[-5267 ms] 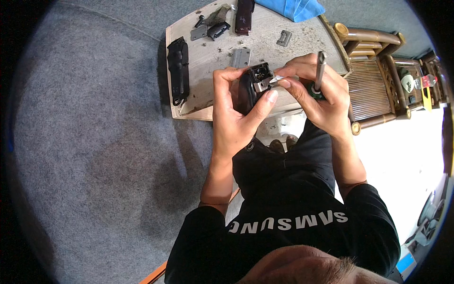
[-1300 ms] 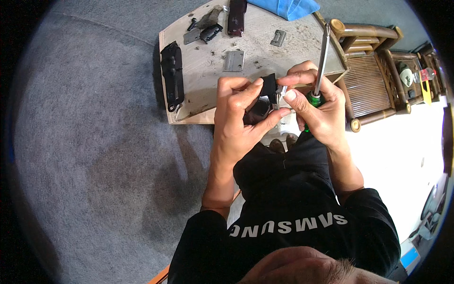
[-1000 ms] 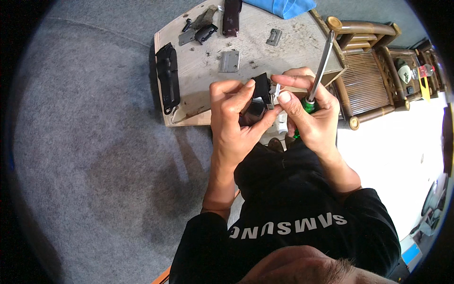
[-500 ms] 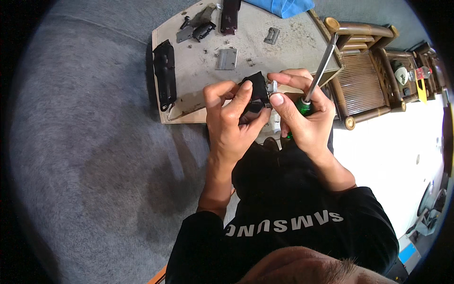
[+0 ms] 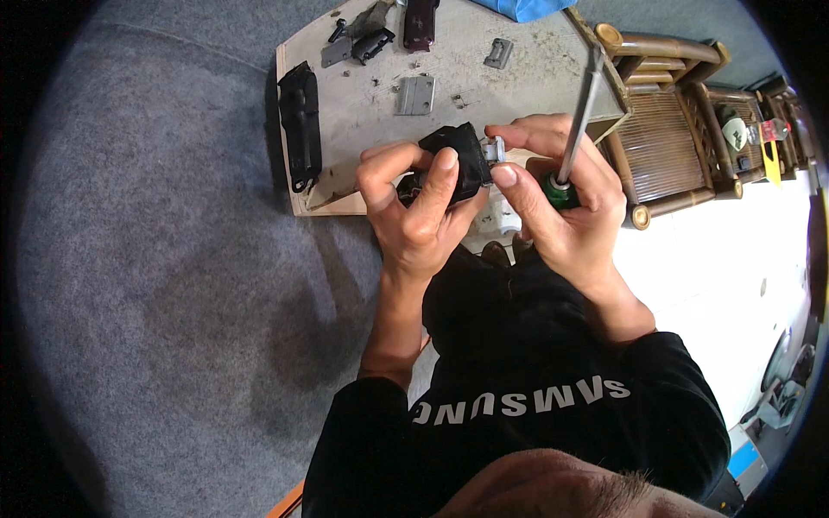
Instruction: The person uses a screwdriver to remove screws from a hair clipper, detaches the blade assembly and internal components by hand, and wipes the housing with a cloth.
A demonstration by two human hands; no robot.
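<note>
My left hand (image 5: 413,203) is closed round a black hair clipper body (image 5: 462,160), thumb on its upper side. From the clipper's right end sticks out a small whitish plastic piece (image 5: 493,148). The thumb and forefinger of my right hand (image 5: 566,194) are either side of that piece, touching or nearly so. Against its palm, my right hand also keeps a screwdriver (image 5: 581,116) with a green handle, its long metal shaft pointing up and away from me. Just beyond my hands, a flat metal clipper blade (image 5: 417,95) lies on the pale tabletop (image 5: 363,112).
A black clipper housing (image 5: 300,125) lies along the table's left edge. Farther back are a dark red housing (image 5: 420,24), a black clipper part (image 5: 373,45), another small blade (image 5: 498,53) and blue cloth (image 5: 518,9). A bamboo chair (image 5: 661,129) stands to the right.
The clipper body has turned in my left hand, showing more of its black upper side. My right hand has shifted slightly right with the screwdriver, and its fingertips have spread a little round the whitish piece.
</note>
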